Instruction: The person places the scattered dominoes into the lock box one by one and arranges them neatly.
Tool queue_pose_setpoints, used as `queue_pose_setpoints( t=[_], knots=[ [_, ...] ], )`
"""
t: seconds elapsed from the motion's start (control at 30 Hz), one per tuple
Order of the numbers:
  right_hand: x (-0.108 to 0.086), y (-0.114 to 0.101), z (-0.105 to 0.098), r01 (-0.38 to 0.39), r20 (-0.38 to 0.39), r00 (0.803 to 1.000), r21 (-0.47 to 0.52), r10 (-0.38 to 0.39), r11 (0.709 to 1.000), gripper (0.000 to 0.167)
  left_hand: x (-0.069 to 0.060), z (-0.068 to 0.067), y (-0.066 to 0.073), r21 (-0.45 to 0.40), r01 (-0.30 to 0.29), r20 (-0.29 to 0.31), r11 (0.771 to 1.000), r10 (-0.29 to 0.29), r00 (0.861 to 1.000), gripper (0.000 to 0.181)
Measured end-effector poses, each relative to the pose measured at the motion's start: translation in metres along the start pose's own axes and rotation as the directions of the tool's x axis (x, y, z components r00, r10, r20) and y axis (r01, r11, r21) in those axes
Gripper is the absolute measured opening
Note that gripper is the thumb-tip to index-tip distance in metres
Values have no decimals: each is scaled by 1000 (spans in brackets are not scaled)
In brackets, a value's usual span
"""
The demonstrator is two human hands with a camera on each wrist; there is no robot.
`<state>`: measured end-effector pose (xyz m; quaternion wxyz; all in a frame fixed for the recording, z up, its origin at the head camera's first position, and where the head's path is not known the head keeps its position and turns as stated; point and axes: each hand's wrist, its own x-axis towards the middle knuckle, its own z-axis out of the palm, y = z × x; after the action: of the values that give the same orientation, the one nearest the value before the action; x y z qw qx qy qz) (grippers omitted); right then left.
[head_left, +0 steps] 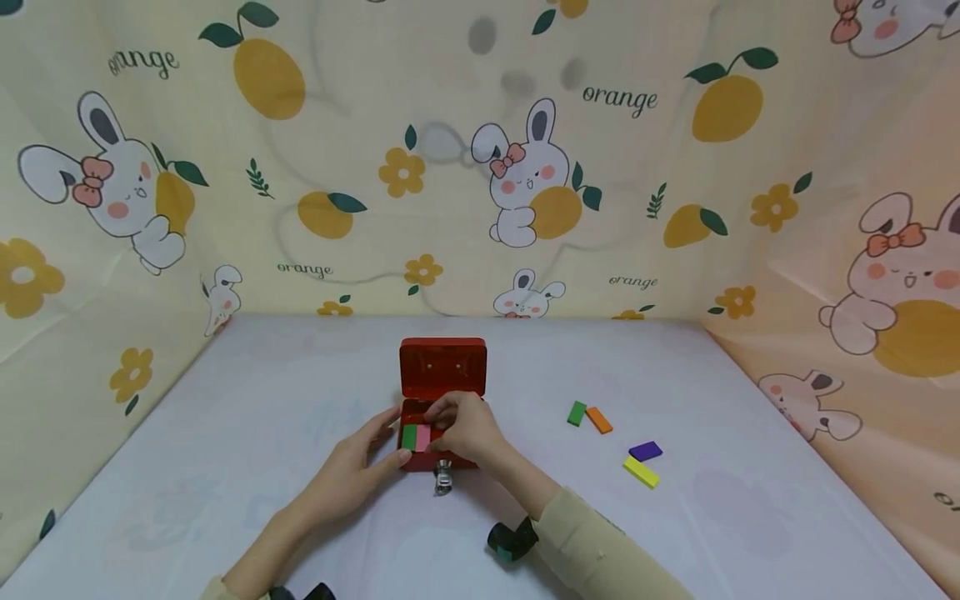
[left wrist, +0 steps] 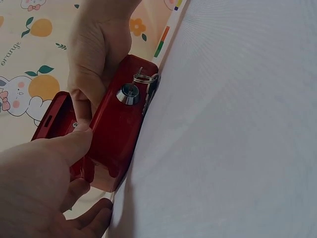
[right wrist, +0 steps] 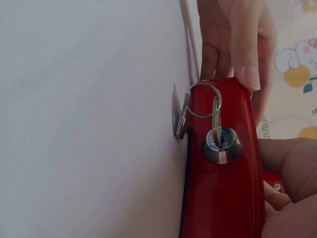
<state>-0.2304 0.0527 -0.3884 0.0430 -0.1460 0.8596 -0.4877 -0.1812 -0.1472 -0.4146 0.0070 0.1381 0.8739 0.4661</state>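
A small red cash box (head_left: 405,461) stands on the table with its lid (head_left: 443,367) raised at the back. Inside, at the left, a green block (head_left: 408,437) and a pink block (head_left: 423,438) lie side by side. My left hand (head_left: 348,471) holds the box's left end, thumb on the front corner and fingers along the side. My right hand (head_left: 471,429) reaches into the box with bent fingers, close beside the pink block; its fingertips are partly hidden, so any grip is unclear. A key sits in the front lock (right wrist: 223,145), with a key ring (right wrist: 203,99) hanging from it.
Right of the box, a green block (head_left: 577,413) lies by an orange block (head_left: 599,420). Nearer the front right, a purple block (head_left: 646,451) lies beside a yellow block (head_left: 641,472). Patterned cloth (head_left: 442,208) surrounds the white table (head_left: 300,375) at back and sides.
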Motion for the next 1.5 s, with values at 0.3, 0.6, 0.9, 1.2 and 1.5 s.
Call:
queue_pose_setpoints(
  t=[0.3, 0.6, 0.9, 1.2, 1.5],
  knots=[
    [-2, -4, -2, 17, -12, 1000, 26, -17, 1000, 32, 1, -1, -5, 18, -27, -22, 999, 27, 999, 71],
    [-15, -5, -16, 42, -31, 999, 104, -39, 994, 29, 1, -2, -6, 20, -15, -17, 1000, 16, 1000, 72],
    [-39, -7, -60, 4, -91, 996, 157, 10, 988, 31, 1, -1, -6, 43, -11, -32, 999, 12, 999, 70],
    [-51, 16, -93, -62, -160, 983, 148, 86, 987, 34, 3, 2, -2, 32, -1, -19, 999, 2, 1000, 70],
    [-58, 48, -122, -63, -257, 962, 135, 96, 989, 40, 0, 3, -2, 33, 31, -18, 999, -31, 999, 72]
  ],
)
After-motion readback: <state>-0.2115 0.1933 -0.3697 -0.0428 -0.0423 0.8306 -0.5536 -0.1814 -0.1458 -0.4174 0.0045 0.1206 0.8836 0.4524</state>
